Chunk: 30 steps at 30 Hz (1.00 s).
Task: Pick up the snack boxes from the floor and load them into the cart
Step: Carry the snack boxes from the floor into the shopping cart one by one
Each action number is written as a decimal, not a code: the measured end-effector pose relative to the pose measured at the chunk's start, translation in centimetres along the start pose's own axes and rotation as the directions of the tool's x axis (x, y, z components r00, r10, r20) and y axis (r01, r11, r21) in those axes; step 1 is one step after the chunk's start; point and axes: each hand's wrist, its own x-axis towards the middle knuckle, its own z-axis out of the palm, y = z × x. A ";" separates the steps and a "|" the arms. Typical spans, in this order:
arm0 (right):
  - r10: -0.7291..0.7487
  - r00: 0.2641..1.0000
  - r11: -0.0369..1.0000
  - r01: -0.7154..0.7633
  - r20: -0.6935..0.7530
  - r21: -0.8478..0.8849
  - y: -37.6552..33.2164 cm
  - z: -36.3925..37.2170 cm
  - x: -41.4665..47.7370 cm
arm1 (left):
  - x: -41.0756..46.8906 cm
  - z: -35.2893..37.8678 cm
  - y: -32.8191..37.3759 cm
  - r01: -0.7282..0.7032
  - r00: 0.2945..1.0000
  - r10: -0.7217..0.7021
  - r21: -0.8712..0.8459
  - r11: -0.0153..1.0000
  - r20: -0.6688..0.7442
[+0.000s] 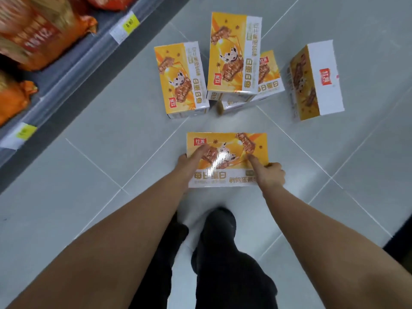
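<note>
Shop aisle, seen from above. Floor is large light grey tiles with thin pale grout lines, slightly glossy with soft glare. Shelf runs diagonally across the upper left, with a grey front edge and a clear label strip. Two yellow price tags sit on the strip. Blurred orange bags lie on the shelf. Dark base runs under it. Dark patch at right edge, unclear.
</note>
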 end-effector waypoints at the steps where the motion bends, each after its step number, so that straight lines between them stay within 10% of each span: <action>1: 0.003 1.000 1.000 -0.003 0.008 -0.006 0.2 -0.8 -2.4 | -2.8 -1.0 0.1 -0.009 1.000 0.010 0.013 1.000 -0.011; 16: -0.419 0.904 0.906 0.410 0.081 0.109 -7.4 -16.7 -33.9 | -41.9 -14.3 1.4 -0.307 0.929 0.263 -0.144 0.941 -0.262; 22: -0.588 0.760 0.798 0.601 0.276 0.046 -8.4 -17.0 -40.6 | -51.7 -16.7 -4.4 -0.508 0.816 0.343 -0.291 0.811 -0.466; 30: -0.695 0.522 0.577 0.815 0.495 -0.050 -7.1 -13.6 -53.2 | -59.6 -22.3 -16.3 -0.518 0.772 0.117 -0.512 0.685 -0.625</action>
